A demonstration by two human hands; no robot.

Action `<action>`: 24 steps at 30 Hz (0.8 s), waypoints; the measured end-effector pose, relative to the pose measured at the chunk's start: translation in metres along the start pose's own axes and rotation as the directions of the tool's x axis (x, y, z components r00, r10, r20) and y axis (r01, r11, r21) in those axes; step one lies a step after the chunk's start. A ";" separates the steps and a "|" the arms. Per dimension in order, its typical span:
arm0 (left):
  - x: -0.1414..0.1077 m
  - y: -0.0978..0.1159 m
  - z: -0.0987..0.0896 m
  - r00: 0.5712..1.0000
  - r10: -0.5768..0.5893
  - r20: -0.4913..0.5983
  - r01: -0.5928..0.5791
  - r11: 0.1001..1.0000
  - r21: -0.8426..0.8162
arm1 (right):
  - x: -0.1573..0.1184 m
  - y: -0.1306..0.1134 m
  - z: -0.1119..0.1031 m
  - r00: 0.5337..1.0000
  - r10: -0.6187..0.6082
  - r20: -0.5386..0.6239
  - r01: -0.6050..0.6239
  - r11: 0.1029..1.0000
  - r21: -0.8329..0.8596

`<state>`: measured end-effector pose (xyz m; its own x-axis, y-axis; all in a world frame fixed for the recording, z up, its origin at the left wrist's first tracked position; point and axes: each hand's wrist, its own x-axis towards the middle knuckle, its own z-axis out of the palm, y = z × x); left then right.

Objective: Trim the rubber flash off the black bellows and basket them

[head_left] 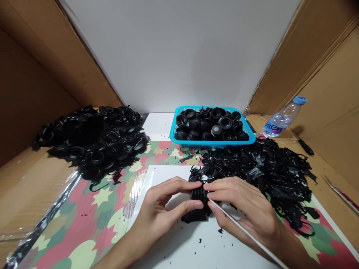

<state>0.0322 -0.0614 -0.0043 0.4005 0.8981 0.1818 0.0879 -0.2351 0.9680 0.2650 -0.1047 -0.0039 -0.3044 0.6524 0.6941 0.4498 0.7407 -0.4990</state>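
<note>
Taking the piece in hand as my clock's centre, I have a small, ribbed, black rubber-looking part [198,193] just above a glossy white board [179,246] sprinkled with dark crumbs at six o'clock. My left hand [171,200] has thumb and forefinger clamped on it; my right hand [244,209] touches its three o'clock end, but I can't tell whether those fingertips are clamped. A thin pale rod runs from them toward five.

Under the board lies a red, green and cream star-patterned covering [92,220], shiny in places, bordered by brown cardboard at nine. A bright-blue plastic basket [213,142] of similar parts sits at twelve, black heaps at ten and from one to three, a clear blue-capped bottle [280,119] at two. A pale grey wall [179,56] rises at twelve, between cardboard panels at ten and two.
</note>
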 end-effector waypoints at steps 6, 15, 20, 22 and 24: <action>0.002 0.000 -0.002 0.993 -0.121 0.006 0.122 0.991 -0.059 | 0.002 0.000 -0.006 0.998 0.054 0.020 -0.055 0.995 0.084; 0.001 0.002 0.000 0.990 -0.140 0.015 0.141 0.990 -0.026 | 0.002 -0.007 -0.017 0.954 0.246 0.169 -0.273 0.948 0.161; 0.004 0.004 0.004 0.988 -0.156 0.011 0.156 0.988 -0.010 | 0.000 -0.006 -0.015 0.947 0.276 0.163 -0.305 0.932 0.194; 0.006 0.004 0.004 0.987 -0.157 0.013 0.157 0.988 -0.006 | -0.001 -0.003 -0.013 0.963 0.230 0.138 -0.253 0.949 0.188; 0.006 0.003 0.004 0.987 -0.159 0.009 0.159 0.987 -0.008 | -0.001 0.000 -0.011 0.978 0.176 0.113 -0.193 0.966 0.171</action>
<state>0.0387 -0.0578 -0.0010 0.3892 0.9208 0.0240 0.1428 -0.0861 0.9860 0.2747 -0.1076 0.0015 -0.3139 0.7862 0.5323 0.3500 0.6169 -0.7049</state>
